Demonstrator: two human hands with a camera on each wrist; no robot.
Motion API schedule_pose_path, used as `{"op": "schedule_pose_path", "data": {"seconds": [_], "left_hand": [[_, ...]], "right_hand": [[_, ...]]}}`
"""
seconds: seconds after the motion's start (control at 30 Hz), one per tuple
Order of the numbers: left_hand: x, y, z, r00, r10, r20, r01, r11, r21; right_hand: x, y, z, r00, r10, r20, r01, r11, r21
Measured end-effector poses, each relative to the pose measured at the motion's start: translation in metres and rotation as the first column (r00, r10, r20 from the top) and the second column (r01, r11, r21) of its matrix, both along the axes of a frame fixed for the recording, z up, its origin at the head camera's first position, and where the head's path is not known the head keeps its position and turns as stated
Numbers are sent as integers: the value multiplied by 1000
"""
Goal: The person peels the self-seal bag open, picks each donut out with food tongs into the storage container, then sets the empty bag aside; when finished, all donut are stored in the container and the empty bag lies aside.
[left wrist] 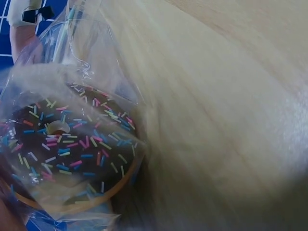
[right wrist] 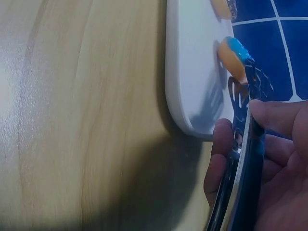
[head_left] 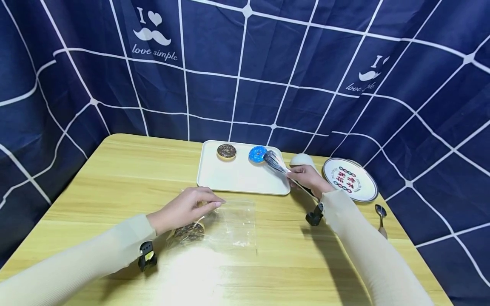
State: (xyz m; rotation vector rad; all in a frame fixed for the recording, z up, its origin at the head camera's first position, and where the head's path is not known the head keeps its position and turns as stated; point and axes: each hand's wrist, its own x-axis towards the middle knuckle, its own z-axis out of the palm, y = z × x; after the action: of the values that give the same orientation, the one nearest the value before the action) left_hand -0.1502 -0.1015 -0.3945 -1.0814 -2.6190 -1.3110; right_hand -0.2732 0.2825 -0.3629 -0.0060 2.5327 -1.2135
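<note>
My right hand (head_left: 309, 176) grips metal serving tongs (head_left: 274, 162), their slotted ends at the right side of a blue-iced doughnut (head_left: 257, 154). In the right wrist view the tong ends meet the near side of that doughnut (right wrist: 230, 61); whether they clasp it I cannot tell. It lies on a white tray (head_left: 237, 178), along with a chocolate doughnut (head_left: 226, 151) to its left. Nearer to me, my left hand (head_left: 186, 208) pinches a clear plastic bag (head_left: 239, 225) on the table. Inside the bag is a chocolate doughnut with coloured sprinkles (left wrist: 67, 144).
Right of the tray is a white rounded object (head_left: 301, 160), partly hidden by my right hand. A dark-rimmed plate with red characters (head_left: 350, 179) and a wooden-handled spoon (head_left: 381, 216) lie farther right. Blue checked curtains (head_left: 214, 55) hang behind the wooden table (head_left: 115, 170).
</note>
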Motion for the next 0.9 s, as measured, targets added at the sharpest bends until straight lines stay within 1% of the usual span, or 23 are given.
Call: {"op": "schedule_pose_path", "data": {"seconds": [0.17, 0.4, 0.6, 0.73, 0.9], "left_hand": [[0, 2, 1, 1000, -4, 5, 4, 1000, -10], [2, 4, 1, 1000, 0, 20, 0, 1000, -16], [2, 4, -1, 1000, 8, 7, -8, 1000, -19], [2, 3, -1, 1000, 17, 5, -17, 1000, -20], [1, 3, 0, 1000, 15, 5, -15, 1000, -14]], "right_hand": [[0, 1, 0, 1000, -21, 4, 21, 1000, 18], [1, 2, 1, 1000, -15, 17, 14, 999, 33], [5, 6, 4, 999, -22, -28, 23, 1000, 16], [11, 11, 9, 998, 15, -66, -13, 1000, 22], [28, 19, 22, 990, 108, -95, -104, 993, 53]]}}
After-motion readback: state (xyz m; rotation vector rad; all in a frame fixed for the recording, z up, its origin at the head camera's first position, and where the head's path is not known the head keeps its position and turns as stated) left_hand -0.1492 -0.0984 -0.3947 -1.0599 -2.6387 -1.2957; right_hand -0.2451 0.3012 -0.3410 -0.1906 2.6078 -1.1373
